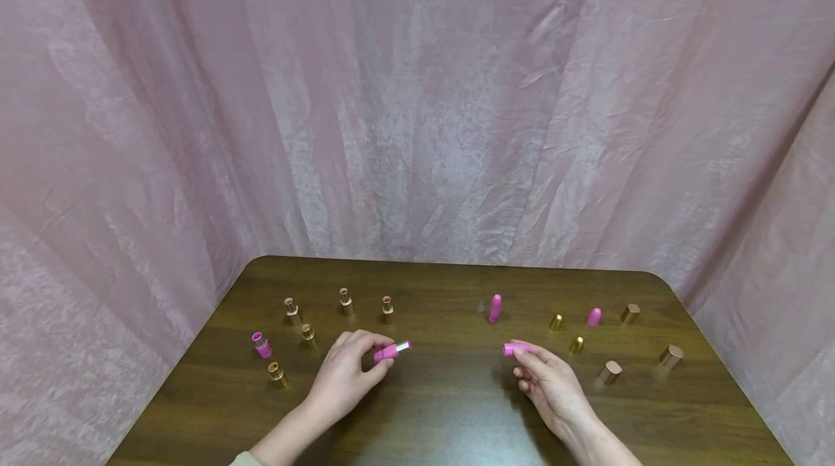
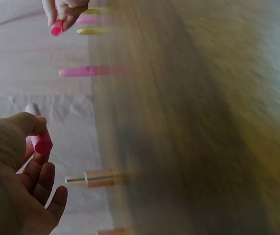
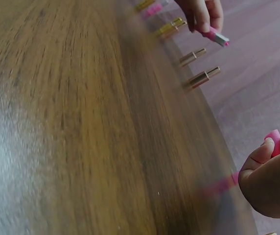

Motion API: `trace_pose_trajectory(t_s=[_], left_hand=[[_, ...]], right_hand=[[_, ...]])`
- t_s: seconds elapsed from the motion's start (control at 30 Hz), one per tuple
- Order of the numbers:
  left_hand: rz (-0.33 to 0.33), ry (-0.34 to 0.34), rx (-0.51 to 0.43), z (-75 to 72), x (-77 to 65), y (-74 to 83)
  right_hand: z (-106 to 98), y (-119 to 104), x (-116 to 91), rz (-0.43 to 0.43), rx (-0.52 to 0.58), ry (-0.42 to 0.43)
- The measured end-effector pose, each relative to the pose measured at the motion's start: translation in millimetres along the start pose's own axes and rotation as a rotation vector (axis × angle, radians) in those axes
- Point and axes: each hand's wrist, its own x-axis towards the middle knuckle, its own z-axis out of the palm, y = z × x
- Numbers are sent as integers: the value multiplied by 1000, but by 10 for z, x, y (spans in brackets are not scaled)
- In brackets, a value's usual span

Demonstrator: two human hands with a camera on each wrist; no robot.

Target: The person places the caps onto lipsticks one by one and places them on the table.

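Note:
In the head view my left hand (image 1: 349, 372) pinches an uncapped pink lipstick tube (image 1: 386, 354) between thumb and fingers. The tube lies tilted sideways, its silver inner sleeve pointing right, and the left wrist view shows its round pink base (image 2: 43, 146). Across from it, my right hand (image 1: 554, 388) holds a pink lipstick cap (image 1: 512, 349) with the mouth turned left toward the tube. A wide gap separates cap and tube. From the right wrist, the cap (image 3: 275, 139) shows between thumb and fingers, and the silver sleeve (image 3: 221, 40) shows far off in the left hand.
Several uncapped gold, rose-gold and pink lipstick tubes (image 1: 346, 303) stand upright on the left of the wooden table (image 1: 443, 408). Gold, pink and rose-gold caps (image 1: 610, 372) stand on the right. A tall pink lipstick (image 1: 495, 309) stands at the back, before pink curtains (image 1: 457, 125).

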Motion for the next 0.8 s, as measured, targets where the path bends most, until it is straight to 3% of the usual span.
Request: trace_pose_trajectory(t_s=[0.13,0.33,0.8], left_hand=[[91,-1,22,50,61,87],[161,9,52,92,140,193],[183,-57,-2,207,264,389]], right_hand=[[38,1,-5,-1,-9,-5],[99,16,-18,-13,-27,-15],[379,57,-55,-21,-15,-85]])
